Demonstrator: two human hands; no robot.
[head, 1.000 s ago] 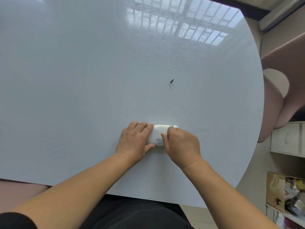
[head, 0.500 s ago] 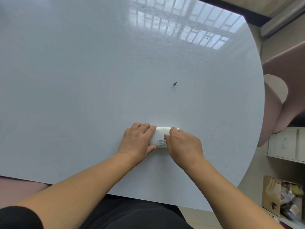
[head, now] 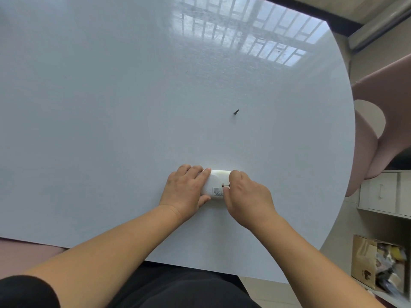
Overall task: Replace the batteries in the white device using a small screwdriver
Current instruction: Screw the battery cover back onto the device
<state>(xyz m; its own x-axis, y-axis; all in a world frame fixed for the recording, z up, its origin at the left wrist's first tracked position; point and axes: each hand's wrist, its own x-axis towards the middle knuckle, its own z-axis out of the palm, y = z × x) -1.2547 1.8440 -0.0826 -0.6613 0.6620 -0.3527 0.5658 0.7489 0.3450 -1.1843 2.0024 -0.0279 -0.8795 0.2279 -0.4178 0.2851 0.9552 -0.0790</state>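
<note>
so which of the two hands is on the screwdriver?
The right hand: it pinches the thin metal screwdriver, tip at the white oval device. The left hand only steadies that device on the white round table.

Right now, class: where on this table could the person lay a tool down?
The table is bare left of the left hand and beyond the loose screw. Crowded only where both hands hold the white device, right hand included.
</note>
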